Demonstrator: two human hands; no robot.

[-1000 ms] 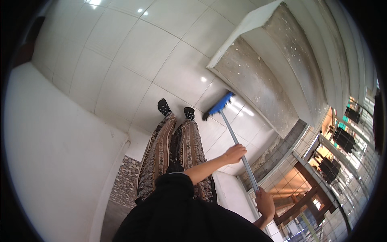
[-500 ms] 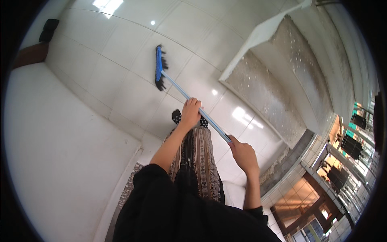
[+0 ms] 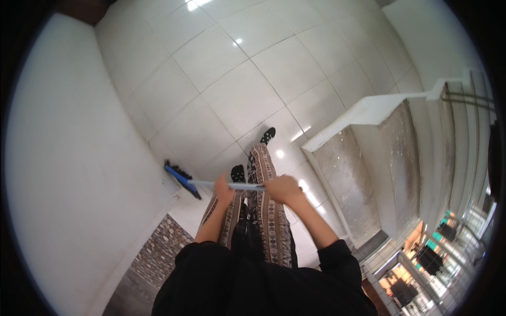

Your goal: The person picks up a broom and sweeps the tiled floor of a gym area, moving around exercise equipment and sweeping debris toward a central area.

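Both hands grip the pale blue-grey handle of a broom [image 3: 244,186], which runs nearly level across my legs. My left hand [image 3: 223,190] wraps the shaft nearer the head. At the handle's other end, my right hand [image 3: 283,189] is closed around it. The blue broom head [image 3: 180,178] with dark bristles is at the left, by the foot of the white wall. Some of the handle blurs beside my left hand. Below the broom are my patterned trousers [image 3: 262,210] and dark dotted socks.
White glossy floor tiles [image 3: 211,118] stretch ahead. A white wall [image 3: 79,158] bounds the left side. Worn concrete stairs [image 3: 348,168] rise on the right. A pebbled floor patch [image 3: 161,247] lies at lower left, and a slatted opening with dark shapes [image 3: 429,258] at lower right.
The broom head has swung from ahead of me to the left, near the wall, and the handle now lies almost crosswise. My view has turned, and one foot is now farther forward.
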